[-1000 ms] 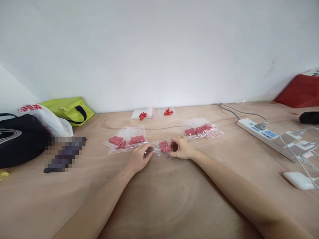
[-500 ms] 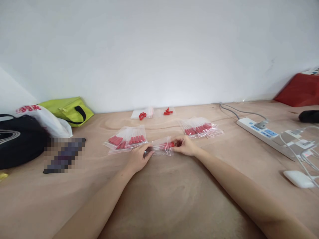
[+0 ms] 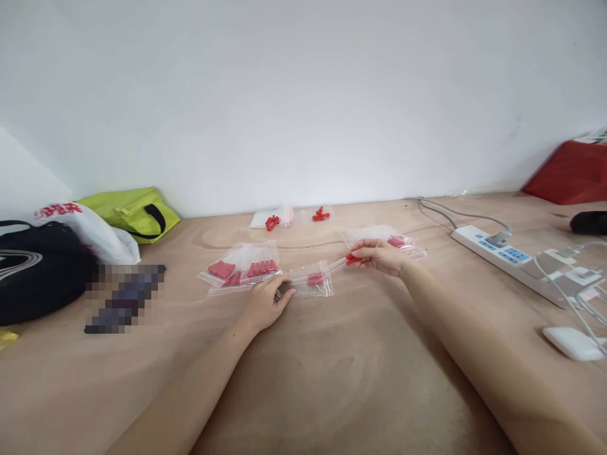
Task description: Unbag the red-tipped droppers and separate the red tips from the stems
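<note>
Clear crinkly plastic everywhere on this pale plywood table (image 3: 332,379), lol. The little zip bag (image 3: 318,281) lies flat about mid-table, slightly left of centre, see-through and shiny with a small clump of red bits inside. The left hand (image 3: 264,304) has its fingers curled down onto the bag's left end, pinning it to the wood. The right hand (image 3: 380,256) is off to the right and a bit farther away, thumb and fingers pinched shut on a small red piece (image 3: 351,258); a thin clear strip runs from that pinch back to the bag, and I honestly can't tell if it's the bag's own edge or something separate. Counting stuff: two fanned piles of filled bags, one pile (image 3: 241,265) just left of the little bag with rows of stubby red cylinders showing through, the other pile (image 3: 401,243) right behind the right hand. Far back by the white wall, two tiny heaps of loose red pieces, one (image 3: 272,220) and another (image 3: 321,215), sitting on flat clear bags. Over on the right, one long white power strip (image 3: 502,254) with grey cables plus one smooth white mouse (image 3: 569,343). Far left, three soft bags bunched up: lime green (image 3: 130,212), white plastic (image 3: 92,232), black (image 3: 33,268)
</note>
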`<state>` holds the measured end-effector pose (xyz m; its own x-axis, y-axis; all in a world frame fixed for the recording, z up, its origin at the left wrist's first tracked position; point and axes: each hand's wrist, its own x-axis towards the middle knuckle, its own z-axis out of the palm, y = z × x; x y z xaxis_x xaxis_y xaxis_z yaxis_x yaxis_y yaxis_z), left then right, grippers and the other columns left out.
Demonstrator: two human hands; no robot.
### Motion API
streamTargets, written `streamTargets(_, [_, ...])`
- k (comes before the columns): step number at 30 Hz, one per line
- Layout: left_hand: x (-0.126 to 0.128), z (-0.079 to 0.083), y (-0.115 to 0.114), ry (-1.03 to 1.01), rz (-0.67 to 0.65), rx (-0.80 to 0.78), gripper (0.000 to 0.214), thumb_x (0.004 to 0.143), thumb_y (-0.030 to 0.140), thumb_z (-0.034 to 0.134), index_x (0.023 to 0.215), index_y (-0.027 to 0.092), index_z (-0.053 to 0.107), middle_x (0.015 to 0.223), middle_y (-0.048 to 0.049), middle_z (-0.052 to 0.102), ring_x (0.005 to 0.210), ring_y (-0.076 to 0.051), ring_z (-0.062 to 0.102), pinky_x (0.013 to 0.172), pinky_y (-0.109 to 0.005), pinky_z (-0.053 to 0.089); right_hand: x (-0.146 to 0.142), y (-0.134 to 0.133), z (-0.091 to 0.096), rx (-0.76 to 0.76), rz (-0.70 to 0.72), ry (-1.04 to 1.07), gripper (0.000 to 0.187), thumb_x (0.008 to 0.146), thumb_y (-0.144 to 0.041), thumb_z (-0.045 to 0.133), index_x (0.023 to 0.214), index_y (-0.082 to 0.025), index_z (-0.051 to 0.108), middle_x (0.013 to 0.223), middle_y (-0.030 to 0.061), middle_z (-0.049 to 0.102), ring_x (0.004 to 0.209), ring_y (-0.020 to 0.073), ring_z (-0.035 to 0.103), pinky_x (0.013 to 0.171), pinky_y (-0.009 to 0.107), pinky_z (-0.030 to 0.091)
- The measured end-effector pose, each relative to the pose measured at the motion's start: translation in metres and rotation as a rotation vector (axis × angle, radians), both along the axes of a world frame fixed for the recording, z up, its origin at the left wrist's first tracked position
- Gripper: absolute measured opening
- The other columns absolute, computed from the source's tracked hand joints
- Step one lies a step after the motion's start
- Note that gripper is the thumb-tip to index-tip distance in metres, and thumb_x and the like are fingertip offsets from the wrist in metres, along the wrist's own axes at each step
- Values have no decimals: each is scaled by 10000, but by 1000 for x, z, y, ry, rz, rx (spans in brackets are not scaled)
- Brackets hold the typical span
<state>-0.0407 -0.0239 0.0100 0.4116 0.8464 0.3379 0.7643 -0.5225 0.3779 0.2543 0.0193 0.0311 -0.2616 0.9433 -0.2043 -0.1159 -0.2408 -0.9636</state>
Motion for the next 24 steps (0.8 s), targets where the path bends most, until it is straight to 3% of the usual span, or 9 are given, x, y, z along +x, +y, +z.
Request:
streamTargets(4, [0,-1,1,-18,-14,19,192,809,332,452,925,199,529,976,-46,623,936,-195,575,816,-350,453,21,8,11,183,-243,-119,235,597,-233,711,740,-173,534,688,29,641,582,121,605,535,250,515])
streamTargets(9, [0,-1,2,-34,-26,29,186,811,323,460,922,192,531,969,-55,611,960,-199,555,845,-359,440,-1,7,-5,517,-465,-431,244,671,-331,622,836,-180,525,765,24,610,599,120,572,507,239,467])
streamTargets(15, [-1,-1,1,-25,-28,28,156,809,295,465,911,197,530,953,-47,604,925,-187,561,821,-347,449,-33,-3,-35,956,-274,-814,145,779,-263,521,890,-189,580,870,67,582,784,170,564,721,314,468])
streamTargets(24, [-1,-2,2,-32,-31,18,158,806,292,468,909,195,539,964,-53,608,939,-190,558,830,-354,445,-38,-8,-45,1013,-93,-1045,193,806,-323,527,921,-192,610,931,82,542,824,183,549,736,315,455])
